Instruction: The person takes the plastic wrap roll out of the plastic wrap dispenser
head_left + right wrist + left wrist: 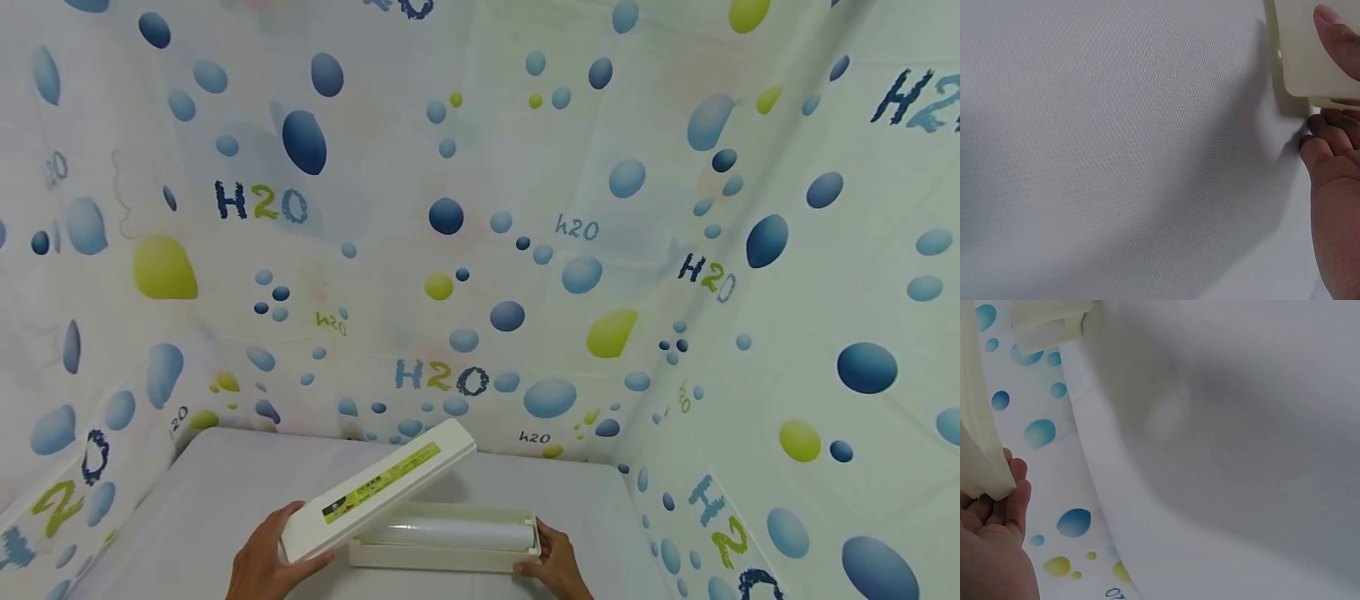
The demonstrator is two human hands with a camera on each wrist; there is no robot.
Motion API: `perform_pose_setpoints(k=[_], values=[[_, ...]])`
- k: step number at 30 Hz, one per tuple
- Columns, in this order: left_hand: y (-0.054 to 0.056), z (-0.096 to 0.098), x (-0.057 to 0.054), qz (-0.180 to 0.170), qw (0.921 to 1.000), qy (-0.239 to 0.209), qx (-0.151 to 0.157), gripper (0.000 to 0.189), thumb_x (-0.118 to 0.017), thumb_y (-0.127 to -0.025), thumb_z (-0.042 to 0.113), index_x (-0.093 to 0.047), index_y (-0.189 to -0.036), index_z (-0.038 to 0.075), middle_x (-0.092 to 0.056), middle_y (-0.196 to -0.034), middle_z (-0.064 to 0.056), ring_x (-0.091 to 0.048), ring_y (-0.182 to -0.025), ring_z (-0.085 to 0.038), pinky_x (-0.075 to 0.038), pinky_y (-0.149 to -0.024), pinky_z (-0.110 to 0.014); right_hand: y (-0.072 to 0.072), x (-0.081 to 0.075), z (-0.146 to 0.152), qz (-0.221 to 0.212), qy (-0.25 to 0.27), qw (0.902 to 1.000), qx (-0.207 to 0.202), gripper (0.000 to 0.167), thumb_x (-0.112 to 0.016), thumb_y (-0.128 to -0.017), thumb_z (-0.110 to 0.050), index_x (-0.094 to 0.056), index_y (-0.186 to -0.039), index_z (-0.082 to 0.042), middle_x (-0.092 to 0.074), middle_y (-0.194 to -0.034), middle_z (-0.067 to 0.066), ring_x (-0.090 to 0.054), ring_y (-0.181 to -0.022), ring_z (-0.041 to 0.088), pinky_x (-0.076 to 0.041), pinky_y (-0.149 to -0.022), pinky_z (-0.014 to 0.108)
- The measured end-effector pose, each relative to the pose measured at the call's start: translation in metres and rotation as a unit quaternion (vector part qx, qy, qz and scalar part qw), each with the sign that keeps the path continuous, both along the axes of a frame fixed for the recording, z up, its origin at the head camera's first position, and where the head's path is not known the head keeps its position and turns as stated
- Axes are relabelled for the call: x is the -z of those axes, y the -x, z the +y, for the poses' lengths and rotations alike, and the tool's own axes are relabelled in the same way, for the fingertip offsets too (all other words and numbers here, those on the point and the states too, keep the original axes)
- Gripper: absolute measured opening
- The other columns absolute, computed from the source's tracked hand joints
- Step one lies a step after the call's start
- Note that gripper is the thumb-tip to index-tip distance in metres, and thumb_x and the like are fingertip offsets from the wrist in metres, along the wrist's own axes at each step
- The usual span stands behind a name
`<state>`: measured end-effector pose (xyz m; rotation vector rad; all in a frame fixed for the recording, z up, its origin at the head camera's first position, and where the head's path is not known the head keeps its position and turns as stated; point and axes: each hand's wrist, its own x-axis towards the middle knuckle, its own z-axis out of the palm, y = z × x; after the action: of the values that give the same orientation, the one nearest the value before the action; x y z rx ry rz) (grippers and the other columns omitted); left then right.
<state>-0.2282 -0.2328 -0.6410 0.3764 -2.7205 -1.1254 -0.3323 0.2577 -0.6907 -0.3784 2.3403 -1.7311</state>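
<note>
Your left hand (262, 560) grips the near end of the lid (378, 498), fingers curled under its edge and thumb on the side, so the lid sits tilted, its far end rising up and away from that grip toward the patterned curtain (450, 250). In the left wrist view the fingers (1013, 500) wrap the lid's cream edge (982, 456) from below, with the curtain's blue and yellow-green spots just beyond them and the white surface (1241, 456) spreading off to the side. Your right hand (551, 560) holds the right end of the box (442, 554), fingers curled round its end wall; the right wrist view shows the thumb (1338, 34) pressed on the cream end of the box (1300, 56) and the other fingers tucked beneath it, against the surface (1116, 156). The box lies flat on the surface between your two grips, open on top, with the lid's near end just above its left end. Inside it, right beside your right grip and running leftward under the lid, lies the roll (450, 533) of clear film, lengthwise in the trough. A yellow-green label (382, 482) runs along the lid's top face, away from your left grip; its print is too small to read. The curtain closes in the surface behind and on both sides.
</note>
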Motion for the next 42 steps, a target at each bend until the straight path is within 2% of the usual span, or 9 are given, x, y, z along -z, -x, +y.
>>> perform_pose_setpoints(k=[5,10,15,23,28,31,34,37,42], values=[[-0.005,-0.008,0.002,-0.033,0.9992,-0.005,-0.021,0.119,-0.095,-0.070,0.070,-0.052,-0.149,-0.007,-0.068,-0.134,-0.029,-0.062,-0.097,-0.028,-0.056,-0.087,-0.054,0.001,0.000,0.000,0.007,-0.013,0.9999,0.006,0.103,-0.094,-0.088,-0.019,-0.031,-0.159,0.022,-0.054,-0.155,0.039,-0.065,-0.139,0.045,-0.059,-0.108,0.036],[-0.010,-0.015,0.002,-0.048,0.9984,0.000,-0.029,0.122,-0.093,-0.070,0.072,-0.049,-0.151,-0.007,-0.064,-0.138,-0.033,-0.063,-0.101,-0.031,-0.055,-0.086,-0.053,0.002,0.001,0.001,0.017,-0.017,0.9997,0.009,0.103,-0.094,-0.086,-0.015,-0.032,-0.158,0.023,-0.051,-0.156,0.041,-0.061,-0.142,0.050,-0.058,-0.110,0.037],[-0.015,-0.024,0.002,-0.063,0.9976,0.008,-0.028,0.124,-0.090,-0.073,0.076,-0.046,-0.152,-0.008,-0.062,-0.139,-0.036,-0.065,-0.104,-0.032,-0.054,-0.084,-0.049,0.001,0.002,0.001,0.013,-0.016,0.9997,0.011,0.102,-0.094,-0.086,-0.016,-0.032,-0.157,0.023,-0.052,-0.155,0.041,-0.063,-0.141,0.048,-0.059,-0.109,0.036],[-0.017,-0.046,0.006,-0.086,0.9962,0.003,-0.010,0.122,-0.088,-0.078,0.073,-0.043,-0.149,-0.015,-0.064,-0.127,-0.035,-0.063,-0.098,-0.031,-0.052,-0.078,-0.042,-0.001,0.004,0.001,-0.004,-0.003,0.9999,0.013,0.104,-0.094,-0.086,-0.015,-0.031,-0.158,0.023,-0.053,-0.154,0.041,-0.066,-0.138,0.043,-0.060,-0.106,0.034],[-0.019,-0.064,0.013,-0.130,0.9909,-0.033,0.006,0.124,-0.087,-0.079,0.071,-0.038,-0.148,-0.019,-0.062,-0.130,-0.039,-0.064,-0.099,-0.032,-0.056,-0.082,-0.046,-0.002,0.006,0.002,-0.010,-0.005,0.9998,0.014,0.106,-0.095,-0.084,-0.014,-0.029,-0.157,0.025,-0.050,-0.155,0.043,-0.065,-0.138,0.046,-0.060,-0.106,0.032],[-0.022,-0.074,0.019,-0.145,0.9889,-0.034,-0.001,0.126,-0.088,-0.078,0.072,-0.038,-0.147,-0.021,-0.062,-0.130,-0.040,-0.065,-0.097,-0.033,-0.059,-0.083,-0.050,-0.002,0.006,0.002,-0.007,-0.006,0.9999,0.011,0.106,-0.095,-0.083,-0.012,-0.029,-0.157,0.025,-0.049,-0.155,0.044,-0.064,-0.138,0.048,-0.060,-0.106,0.032],[-0.026,-0.081,0.025,-0.144,0.9893,-0.023,-0.012,0.127,-0.087,-0.077,0.073,-0.039,-0.145,-0.023,-0.063,-0.127,-0.041,-0.067,-0.094,-0.033,-0.060,-0.083,-0.054,-0.002,0.007,0.002,-0.004,-0.005,0.9999,0.010,0.106,-0.095,-0.083,-0.012,-0.028,-0.157,0.025,-0.049,-0.155,0.044,-0.064,-0.139,0.049,-0.060,-0.106,0.032],[-0.031,-0.087,0.031,-0.152,0.9878,-0.021,-0.026,0.131,-0.087,-0.077,0.076,-0.036,-0.145,-0.024,-0.061,-0.127,-0.043,-0.067,-0.094,-0.034,-0.060,-0.081,-0.054,-0.002,0.007,0.002,-0.007,-0.001,0.9999,0.010,0.105,-0.095,-0.084,-0.012,-0.028,-0.158,0.024,-0.048,-0.156,0.044,-0.063,-0.139,0.049,-0.060,-0.106,0.032],[-0.035,-0.099,0.042,-0.174,0.9836,-0.035,-0.032,0.135,-0.086,-0.076,0.078,-0.033,-0.147,-0.024,-0.061,-0.126,-0.043,-0.065,-0.090,-0.034,-0.059,-0.075,-0.048,-0.002,0.006,0.001,-0.010,0.007,0.9999,0.009,0.105,-0.094,-0.085,-0.010,-0.028,-0.158,0.024,-0.048,-0.157,0.043,-0.063,-0.140,0.049,-0.060,-0.106,0.032]])
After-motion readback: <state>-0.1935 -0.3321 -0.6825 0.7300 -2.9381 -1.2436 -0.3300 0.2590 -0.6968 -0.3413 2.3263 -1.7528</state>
